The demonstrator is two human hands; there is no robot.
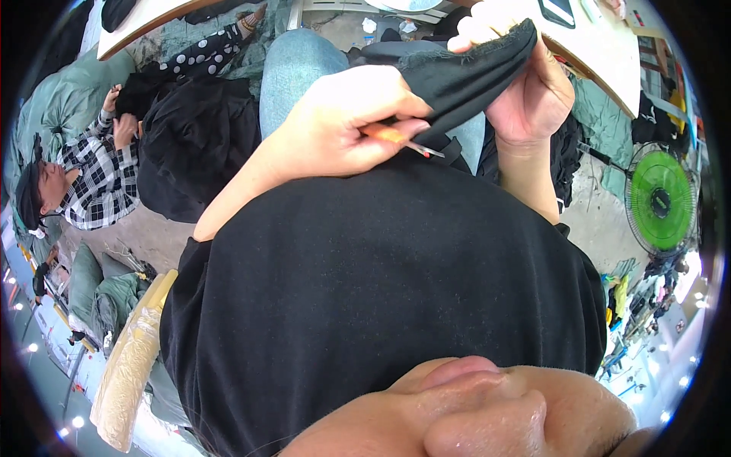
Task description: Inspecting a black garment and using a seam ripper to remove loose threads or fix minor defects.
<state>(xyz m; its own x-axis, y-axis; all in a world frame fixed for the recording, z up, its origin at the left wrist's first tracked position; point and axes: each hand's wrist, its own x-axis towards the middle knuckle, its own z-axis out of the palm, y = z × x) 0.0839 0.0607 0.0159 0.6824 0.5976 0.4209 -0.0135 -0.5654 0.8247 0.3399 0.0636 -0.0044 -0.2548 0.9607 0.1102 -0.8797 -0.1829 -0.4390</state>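
Observation:
In my left hand (352,108), the fingers are closed around a seam ripper (384,134) with an orange handle; its small metal tip, with a red dot, points to the right. A piece of black fabric (468,87) with a frayed raw edge stretches between my two hands above my lap. My right hand (529,110) grips the far right end of that fabric, thumb and fingers wrapped over its edge. Whether the left fingers also pinch the cloth, I cannot tell. The ripper's tip lies just below the fabric, near a dark strap or strip.
At the left a co-worker (95,171) in a plaid shirt sits beside heaped black cloth (194,145). A green fan (660,199) stands at the right. Pale tabletops (601,57) rise at upper right and upper left, a phone (557,11) on the right one. Green bundles (80,87) lie around.

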